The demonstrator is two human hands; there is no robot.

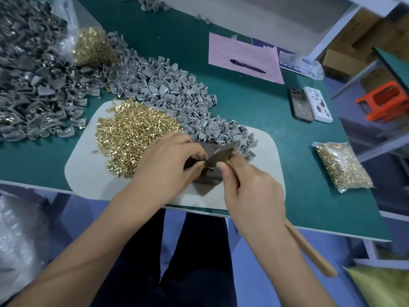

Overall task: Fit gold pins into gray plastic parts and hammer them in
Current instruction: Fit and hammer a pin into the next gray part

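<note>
Both forearms bare, no sleeves in view. Left hand [168, 160] and right hand [250, 187]: no gloves, rings, watch or wristbands. Nails short, unpainted. Legs in dark navy trousers [194, 251], plain, no markings visible.

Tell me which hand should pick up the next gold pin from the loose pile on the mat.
Probably the left hand. It sits right against the loose gold pins on the mat, while the right hand is farther from them and seems occupied with a wooden handle.
</note>
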